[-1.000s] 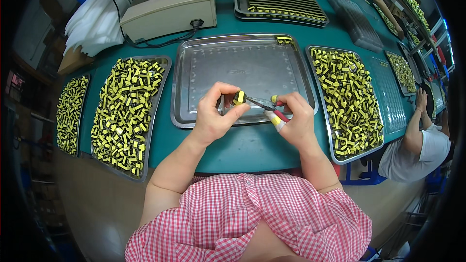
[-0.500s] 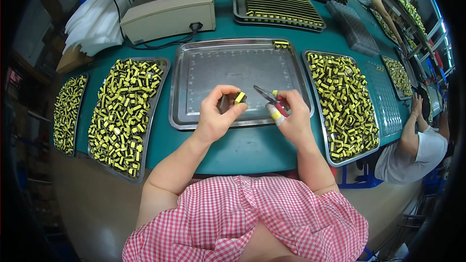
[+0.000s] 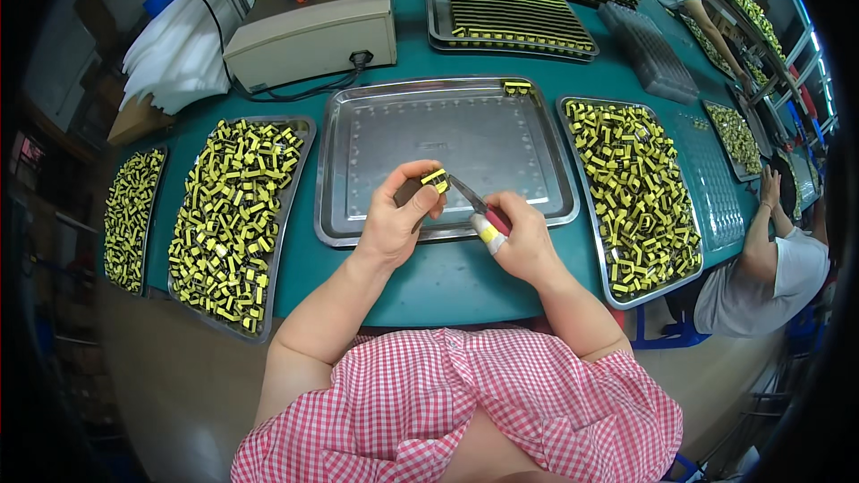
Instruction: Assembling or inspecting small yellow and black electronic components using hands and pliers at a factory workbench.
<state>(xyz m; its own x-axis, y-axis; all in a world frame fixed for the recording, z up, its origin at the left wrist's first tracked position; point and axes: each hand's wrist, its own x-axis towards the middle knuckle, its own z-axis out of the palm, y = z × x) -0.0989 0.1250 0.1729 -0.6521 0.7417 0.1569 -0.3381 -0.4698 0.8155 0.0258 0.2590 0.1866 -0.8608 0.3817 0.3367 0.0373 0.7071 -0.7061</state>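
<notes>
My left hand (image 3: pixel 398 215) pinches a small yellow-and-black transformer-like component (image 3: pixel 436 181) between thumb and fingers, above the near part of a metal tray (image 3: pixel 385 148). My right hand (image 3: pixel 521 237) is closed round red-handled pliers (image 3: pixel 495 220), and white and yellow tape wraps one of its fingers. The jaws of the pliers point up and left, their tip at the component's right side; whether they grip it I cannot tell. A short row of like components (image 3: pixel 517 88) lies in the tray's far right corner.
Trays heaped with yellow-and-black components (image 3: pixel 234 215) stand at left, and another heaped tray (image 3: pixel 631 197) at right. Behind are a beige box-shaped device (image 3: pixel 309 40) with a black cord and a tray of neat rows (image 3: pixel 514 18). Another person (image 3: pixel 761 268) sits at far right.
My right hand has moved left and slightly down, bringing the plier tip from apart to right at the component. The component has turned a little in my left hand.
</notes>
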